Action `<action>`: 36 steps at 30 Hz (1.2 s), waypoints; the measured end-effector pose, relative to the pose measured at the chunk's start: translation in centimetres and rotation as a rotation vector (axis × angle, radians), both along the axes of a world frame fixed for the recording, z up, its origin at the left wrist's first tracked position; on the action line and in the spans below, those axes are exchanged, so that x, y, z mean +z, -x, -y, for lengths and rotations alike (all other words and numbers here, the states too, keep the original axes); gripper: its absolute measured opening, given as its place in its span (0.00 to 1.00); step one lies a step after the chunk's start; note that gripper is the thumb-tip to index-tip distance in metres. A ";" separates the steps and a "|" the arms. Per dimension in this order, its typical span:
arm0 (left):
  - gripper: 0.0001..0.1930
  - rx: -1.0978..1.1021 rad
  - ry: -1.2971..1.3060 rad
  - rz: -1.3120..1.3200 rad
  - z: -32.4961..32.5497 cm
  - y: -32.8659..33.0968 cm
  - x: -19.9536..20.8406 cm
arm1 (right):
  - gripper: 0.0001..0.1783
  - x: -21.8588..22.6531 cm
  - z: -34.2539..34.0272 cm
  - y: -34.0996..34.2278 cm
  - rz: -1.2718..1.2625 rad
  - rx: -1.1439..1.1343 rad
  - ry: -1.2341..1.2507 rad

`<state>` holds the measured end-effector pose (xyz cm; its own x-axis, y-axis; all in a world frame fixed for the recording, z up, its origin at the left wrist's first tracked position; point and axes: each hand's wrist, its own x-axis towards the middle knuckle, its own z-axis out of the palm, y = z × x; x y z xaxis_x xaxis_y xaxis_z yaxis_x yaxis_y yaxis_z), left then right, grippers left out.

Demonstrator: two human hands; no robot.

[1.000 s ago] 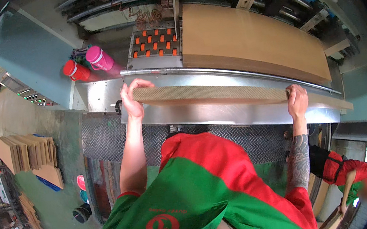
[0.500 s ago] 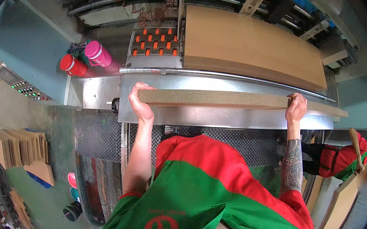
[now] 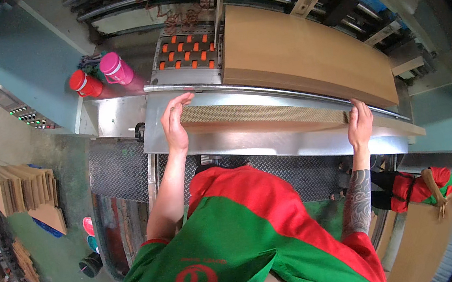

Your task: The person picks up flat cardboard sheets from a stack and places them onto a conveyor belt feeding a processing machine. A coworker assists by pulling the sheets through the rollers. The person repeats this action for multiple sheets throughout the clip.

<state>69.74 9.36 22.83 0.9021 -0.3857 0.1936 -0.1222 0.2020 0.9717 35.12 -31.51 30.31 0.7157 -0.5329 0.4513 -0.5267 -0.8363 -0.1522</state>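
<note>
A bundle of corrugated cardboard sheets lies across the bright metal table in front of me, its fluted edges facing up. At its left end my left hand is upright with the fingers stretched out, palm toward the bundle. My right hand is beside the other end, fingers straight and pointing away from me. Both hands are open; whether the palms touch the cardboard I cannot tell. Just beyond the table's rail lies a larger stack of brown cardboard sheets inside the machine.
Orange rollers are left of the large stack. A red jug and a pink jug stand near a control panel. Cardboard piles sit on the floor at left. A co-worker handles a board at lower right.
My fingers have straightened from their grip on the bundle's ends, and the right hand has moved slightly away from me. The co-worker's board has swung to show its broad face.
</note>
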 end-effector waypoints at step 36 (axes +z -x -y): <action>0.46 -0.297 0.113 0.033 -1.3 -2.1 0.1 | 0.15 0.2 -17.1 -12.9 -0.056 0.111 -0.034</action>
<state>71.86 10.63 22.96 0.7456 -0.6060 0.2772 -0.0722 0.3401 0.9376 48.05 -14.43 30.53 0.7944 -0.4635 0.3926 -0.4399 -0.8847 -0.1542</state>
